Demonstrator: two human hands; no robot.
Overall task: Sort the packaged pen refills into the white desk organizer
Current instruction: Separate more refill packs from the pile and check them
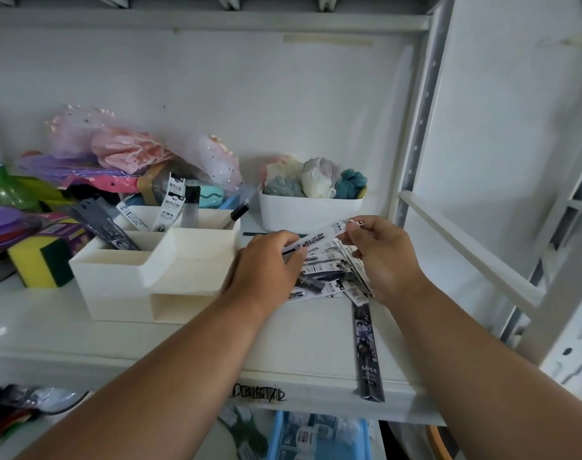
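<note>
Both hands, left hand and right hand, pinch one slim glossy refill packet above the loose pile; boxy white organizer stands just left on the shelf

A yellow-and-green sponge is set on the white shelf at the left. Crumpled cloths are held in a white bin against the back wall. Pink and purple mesh bags are piled behind.
</note>
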